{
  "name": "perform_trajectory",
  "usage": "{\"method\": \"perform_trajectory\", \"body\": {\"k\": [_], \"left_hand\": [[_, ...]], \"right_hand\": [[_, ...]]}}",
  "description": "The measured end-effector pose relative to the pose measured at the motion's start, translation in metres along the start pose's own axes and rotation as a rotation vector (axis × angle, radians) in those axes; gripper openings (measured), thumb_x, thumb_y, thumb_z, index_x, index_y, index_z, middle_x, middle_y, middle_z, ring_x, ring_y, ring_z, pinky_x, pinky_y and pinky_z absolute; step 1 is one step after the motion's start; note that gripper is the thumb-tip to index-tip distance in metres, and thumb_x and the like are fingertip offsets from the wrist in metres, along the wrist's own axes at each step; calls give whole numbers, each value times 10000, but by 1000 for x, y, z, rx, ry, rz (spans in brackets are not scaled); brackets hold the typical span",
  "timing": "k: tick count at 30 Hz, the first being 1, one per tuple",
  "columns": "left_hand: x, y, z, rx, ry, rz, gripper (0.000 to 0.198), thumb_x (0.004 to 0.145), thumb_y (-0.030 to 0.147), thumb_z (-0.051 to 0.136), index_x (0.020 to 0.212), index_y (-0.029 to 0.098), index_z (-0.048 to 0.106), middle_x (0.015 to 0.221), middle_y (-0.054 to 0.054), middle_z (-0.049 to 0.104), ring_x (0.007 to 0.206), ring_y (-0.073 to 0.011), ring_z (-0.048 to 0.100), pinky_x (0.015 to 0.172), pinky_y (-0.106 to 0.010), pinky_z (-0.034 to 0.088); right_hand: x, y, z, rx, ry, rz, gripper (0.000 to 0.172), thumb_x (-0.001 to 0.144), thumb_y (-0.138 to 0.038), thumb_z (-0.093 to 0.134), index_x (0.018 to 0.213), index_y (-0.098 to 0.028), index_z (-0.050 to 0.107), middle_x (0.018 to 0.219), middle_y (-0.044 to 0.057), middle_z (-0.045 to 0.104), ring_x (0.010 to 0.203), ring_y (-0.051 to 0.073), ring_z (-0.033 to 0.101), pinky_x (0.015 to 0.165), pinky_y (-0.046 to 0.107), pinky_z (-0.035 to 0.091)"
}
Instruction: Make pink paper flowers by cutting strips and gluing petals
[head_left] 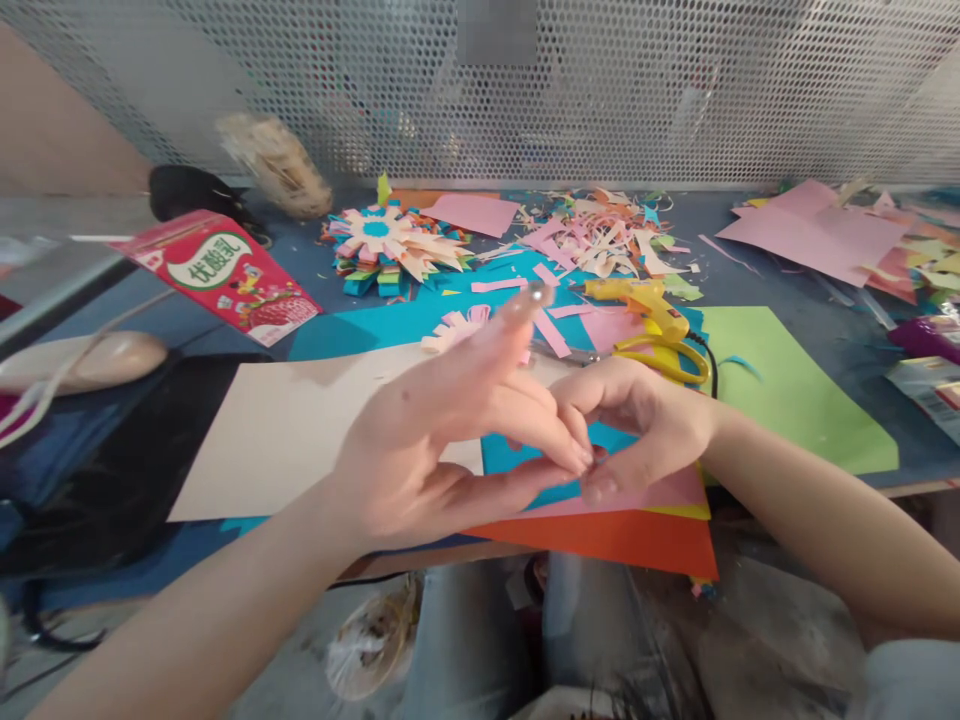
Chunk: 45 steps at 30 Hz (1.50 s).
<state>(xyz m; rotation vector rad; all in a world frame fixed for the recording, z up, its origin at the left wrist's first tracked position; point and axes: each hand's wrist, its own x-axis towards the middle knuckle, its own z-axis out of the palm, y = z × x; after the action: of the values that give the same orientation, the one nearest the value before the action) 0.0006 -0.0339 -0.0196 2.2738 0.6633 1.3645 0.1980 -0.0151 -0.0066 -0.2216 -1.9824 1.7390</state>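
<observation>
1. Meeting above the near edge of the tabletop (795, 290), the left hand (420, 440) and the right hand (637, 420) touch at their fingertips.
2. The left hand is spread wide, with its index finger pointing up and away; the right hand is curled narrow and pinches something small and red against the left fingers. I cannot tell what it is.
3. Under the hands lies a stack of paper sheets (600, 535), orange, pink and blue, overhanging the near edge, probably kept close for easy reach.
4. A yellow glue gun (645, 300) and yellow scissors (664, 358) rest just behind the right hand.
5. A finished paper flower (390, 245) and a heap of paper scraps (600, 235) lie toward the far edge.
6. The only container is a red drink carton (221, 275) at the left side, lying tilted; its content is not visible.
</observation>
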Motion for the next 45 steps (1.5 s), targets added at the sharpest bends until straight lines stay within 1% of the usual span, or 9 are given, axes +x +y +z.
{"method": "perform_trajectory", "body": {"k": [6, 12, 16, 21, 26, 33, 37, 41, 45], "left_hand": [[24, 6, -4, 175, 104, 259, 317, 735, 115, 623, 976, 319, 616, 733, 38, 678, 659, -131, 641, 564, -244, 511], [21, -7, 1, 217, 136, -12, 348, 732, 249, 661, 1066, 311, 588, 765, 23, 696, 751, -188, 635, 828, -388, 511], [18, -17, 1, 188, 149, -22, 394, 728, 272, 670, 1106, 311, 565, 796, 23, 693, 779, -186, 634, 886, -390, 472], [17, -20, 5, 174, 177, -76, 508, 680, 283, 718, 1150, 281, 528, 861, -10, 684, 782, -193, 627, 743, -336, 496], [17, -18, 16, -67, 154, -252, 584, 728, 280, 674, 1247, 240, 409, 952, -57, 651, 806, -159, 612, 592, -239, 487], [22, -18, 18, -367, 198, -408, 480, 760, 366, 642, 1174, 219, 448, 940, -63, 637, 754, -136, 612, 549, -208, 491], [26, -20, 17, -473, 247, -521, 417, 789, 401, 598, 1135, 199, 479, 942, -76, 634, 714, -127, 595, 489, -201, 482], [31, -28, 17, -634, 277, -635, 361, 760, 310, 633, 1082, 196, 515, 845, -40, 629, 636, -115, 580, 441, -203, 466], [35, -33, 16, -792, 329, -690, 320, 708, 160, 640, 1013, 176, 541, 743, -6, 603, 594, -101, 572, 440, -195, 455]], "right_hand": [[7, 8, -1, 61, 306, -36, 66, 757, -167, 642, 779, -105, 636, 710, 23, 665, 516, 48, 556, 427, 152, 418], [11, 11, -1, -63, 576, -15, 143, 705, -250, 702, 706, -111, 674, 572, -7, 624, 404, 46, 509, 332, 157, 354], [11, 10, -1, -183, 682, -39, 143, 712, -265, 692, 717, -122, 688, 536, -19, 602, 402, 46, 502, 353, 162, 370], [8, 8, 1, -336, 699, -113, 136, 760, -275, 646, 763, -142, 671, 607, -17, 604, 410, 45, 509, 376, 174, 387], [4, 10, 3, -730, 685, -253, 96, 840, -224, 552, 775, -167, 592, 731, -7, 576, 465, 31, 492, 481, 193, 421], [3, 10, -1, -796, 755, -134, 123, 927, -254, 349, 825, -204, 396, 726, -13, 492, 565, 77, 452, 573, 223, 386], [-1, 6, -2, -975, 692, -68, 142, 901, -233, 346, 769, -203, 386, 651, -18, 465, 556, 88, 413, 578, 223, 339], [-1, 10, -3, -1085, 661, 14, 271, 843, -280, 448, 602, -194, 360, 537, -47, 367, 492, 67, 294, 491, 209, 234], [3, 8, -6, -918, 688, 8, 413, 819, -365, 516, 510, -192, 304, 465, -70, 285, 455, 54, 281, 466, 206, 237]]}}
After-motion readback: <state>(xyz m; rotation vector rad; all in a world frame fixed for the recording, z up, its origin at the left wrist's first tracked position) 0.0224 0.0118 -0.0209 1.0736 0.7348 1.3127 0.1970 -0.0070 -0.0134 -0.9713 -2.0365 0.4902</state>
